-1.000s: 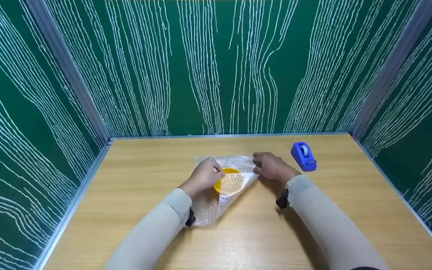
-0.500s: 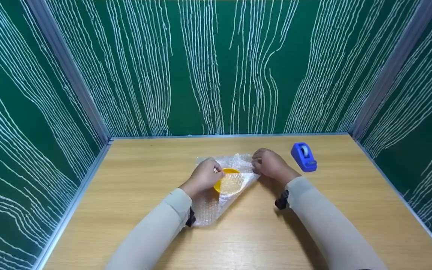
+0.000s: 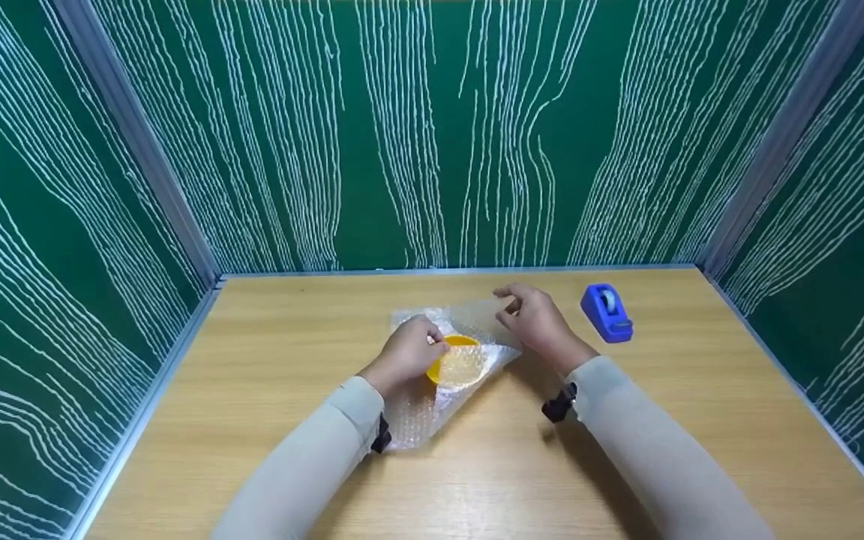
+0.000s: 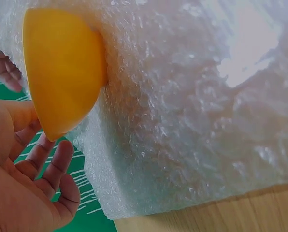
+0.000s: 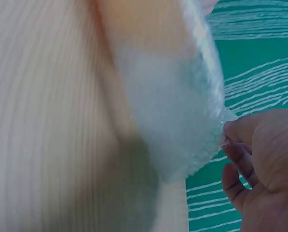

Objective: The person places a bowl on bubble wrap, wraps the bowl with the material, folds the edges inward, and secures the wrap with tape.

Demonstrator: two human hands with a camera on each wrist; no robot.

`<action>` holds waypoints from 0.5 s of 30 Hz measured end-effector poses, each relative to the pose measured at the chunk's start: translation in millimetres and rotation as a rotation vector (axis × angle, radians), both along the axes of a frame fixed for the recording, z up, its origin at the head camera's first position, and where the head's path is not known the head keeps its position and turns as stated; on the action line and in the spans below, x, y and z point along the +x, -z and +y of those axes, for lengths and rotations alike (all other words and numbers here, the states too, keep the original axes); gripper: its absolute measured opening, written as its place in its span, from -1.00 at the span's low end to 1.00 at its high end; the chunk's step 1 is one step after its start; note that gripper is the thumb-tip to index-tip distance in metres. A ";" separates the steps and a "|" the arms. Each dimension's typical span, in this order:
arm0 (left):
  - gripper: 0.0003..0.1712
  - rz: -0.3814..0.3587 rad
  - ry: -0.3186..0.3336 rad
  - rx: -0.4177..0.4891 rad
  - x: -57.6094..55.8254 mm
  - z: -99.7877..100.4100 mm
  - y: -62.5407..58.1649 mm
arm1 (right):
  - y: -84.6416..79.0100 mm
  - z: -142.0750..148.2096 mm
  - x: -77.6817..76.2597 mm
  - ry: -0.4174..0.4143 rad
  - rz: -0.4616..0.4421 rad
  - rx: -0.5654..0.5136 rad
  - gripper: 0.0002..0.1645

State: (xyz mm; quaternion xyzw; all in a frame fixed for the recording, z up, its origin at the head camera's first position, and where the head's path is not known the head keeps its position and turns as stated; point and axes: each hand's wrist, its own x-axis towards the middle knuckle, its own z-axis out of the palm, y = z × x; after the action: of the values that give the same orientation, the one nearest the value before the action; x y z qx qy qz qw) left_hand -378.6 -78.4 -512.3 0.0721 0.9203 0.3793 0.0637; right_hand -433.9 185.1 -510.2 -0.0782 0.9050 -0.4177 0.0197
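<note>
A yellow bowl [image 3: 463, 341] sits on a sheet of bubble wrap [image 3: 411, 420], one flap of which is folded over part of the bowl. My left hand [image 3: 404, 349] pinches the bowl's rim at its left side. In the left wrist view the bowl [image 4: 62, 72] shows from the side, with the thumb and fingers of the left hand [image 4: 35, 179] at its edge. At the sheet's far right corner, my right hand [image 3: 541, 322] pinches the bubble wrap [image 5: 178, 116] and holds it raised. The right wrist view shows this hand [image 5: 269, 164] with thumb and forefinger on the wrap's edge.
A blue tape dispenser [image 3: 607, 313] stands to the right of my right hand. The wooden table [image 3: 282, 337] is bordered by green panels [image 3: 394, 142] with white wavy lines at the back and both sides.
My right hand has risen slightly and shifted a little left and away, lifting the far right corner of the bubble wrap. The left hand and the bowl have stayed in place.
</note>
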 end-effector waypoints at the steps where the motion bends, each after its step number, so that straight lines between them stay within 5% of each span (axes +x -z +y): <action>1: -0.85 0.003 0.000 0.000 0.0 0.0 0.0 | -1.4 -1.6 1.5 -0.004 0.007 -0.009 -0.44; 6: -0.85 0.008 -0.001 -0.002 1.1 0.1 -0.2 | -7.1 -9.0 10.2 -0.023 0.077 -0.033 -0.40; 15: -0.80 0.067 0.013 -0.020 2.4 -0.1 -0.1 | -18.0 -24.3 32.8 -0.126 0.244 0.027 -0.84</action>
State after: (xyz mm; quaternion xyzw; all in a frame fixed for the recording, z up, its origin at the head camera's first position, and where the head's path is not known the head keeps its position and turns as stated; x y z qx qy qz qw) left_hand -376.2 -78.5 -512.2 0.0903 0.9252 0.3668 0.0359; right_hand -401.1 160.7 -492.3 -0.1850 0.8995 -0.3908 -0.0634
